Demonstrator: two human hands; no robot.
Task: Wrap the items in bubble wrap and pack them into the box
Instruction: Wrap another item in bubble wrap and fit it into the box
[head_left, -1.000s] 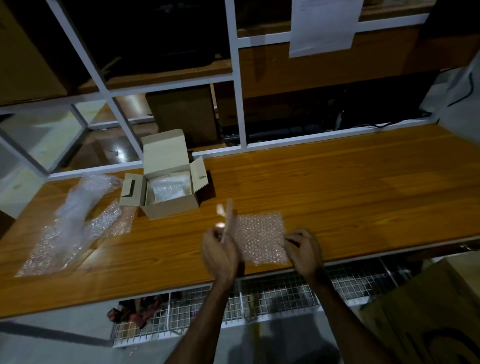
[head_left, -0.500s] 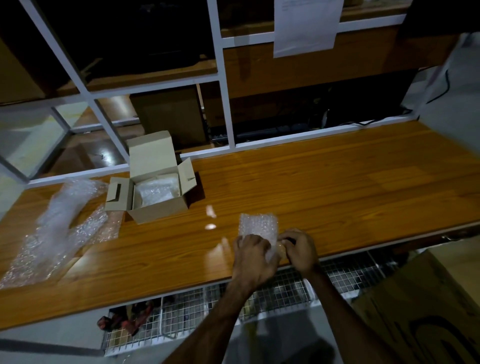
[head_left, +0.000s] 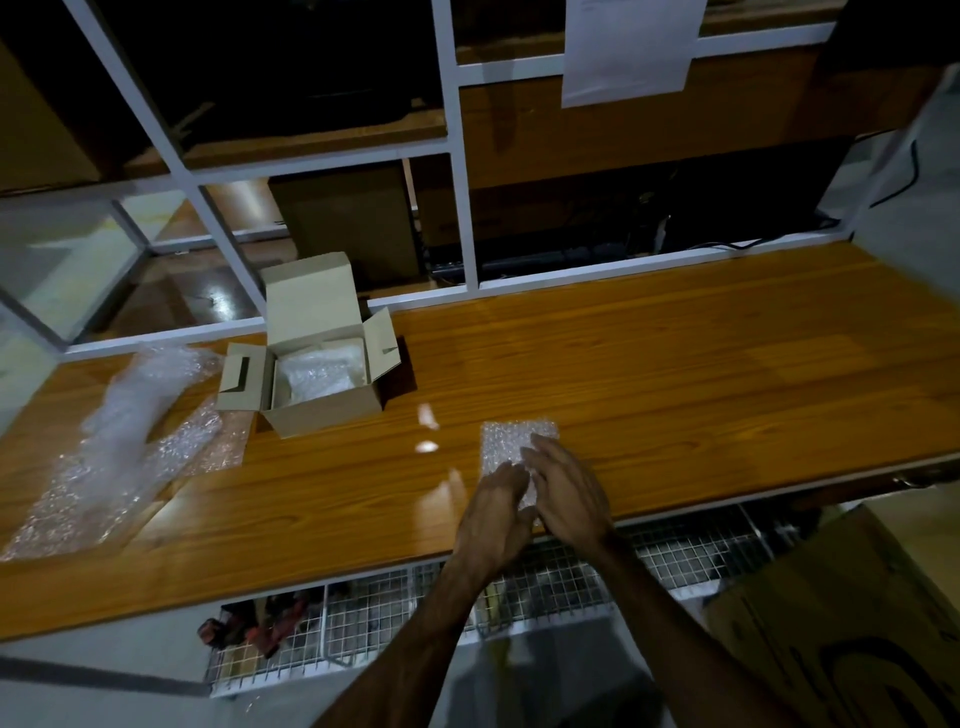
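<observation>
A small sheet of bubble wrap lies near the front edge of the wooden table, folded over something I cannot see. My left hand is curled against the sheet's near left edge and grips it. My right hand lies flat on top with its fingers stretched out, pressing the wrap down. Further back on the left stands the small cardboard box, flaps open. A bubble-wrapped bundle sits inside it.
A loose heap of bubble wrap and plastic film covers the table's left end. White shelf frames rise behind the table. A wire mesh basket hangs under the front edge, and a large cardboard carton stands at lower right.
The flat sheet has been folded narrower over the item. My hands came together on it, and my right hand has gone from pinching its edge to lying flat on top.
</observation>
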